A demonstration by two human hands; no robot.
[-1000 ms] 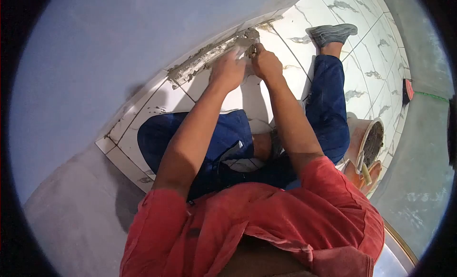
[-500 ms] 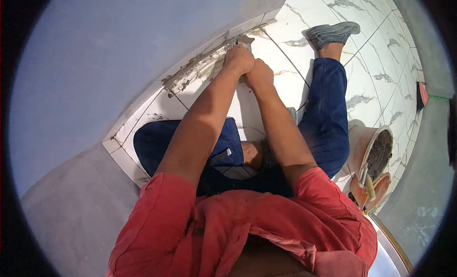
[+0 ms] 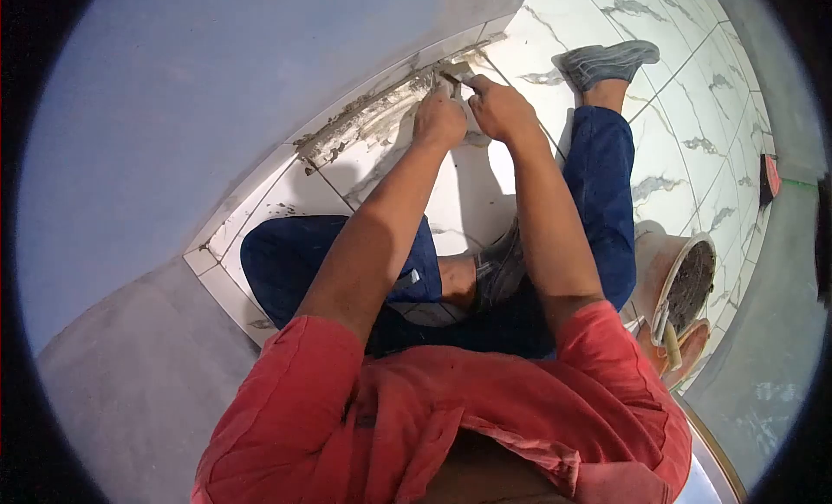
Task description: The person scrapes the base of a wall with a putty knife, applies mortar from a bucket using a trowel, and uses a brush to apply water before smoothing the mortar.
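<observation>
My left hand [image 3: 440, 120] is closed beside the wall's foot, gripping something mostly hidden by its fingers. Just to its right, my right hand [image 3: 503, 112] is closed on a small flat tool [image 3: 456, 71] smeared with grey; its exact kind is not clear. The two hands are close together, apart by a narrow gap. Under and beyond them runs a strip of rough mortar [image 3: 368, 121] along the base of the wall, between the skirting tiles [image 3: 251, 195] and the white marbled floor tiles [image 3: 520, 36].
To the right stands a bucket [image 3: 656, 263] with dark mortar inside and a handle [image 3: 672, 346] at its rim. An orange container [image 3: 691, 352] is next to it. A red and black object [image 3: 770, 176] lies by the far right wall. My outstretched leg [image 3: 598, 183] crosses the floor.
My right hand has moved right and slightly up, away from my left hand. The left hand has shifted slightly down. The flat tool between them shows more now.
</observation>
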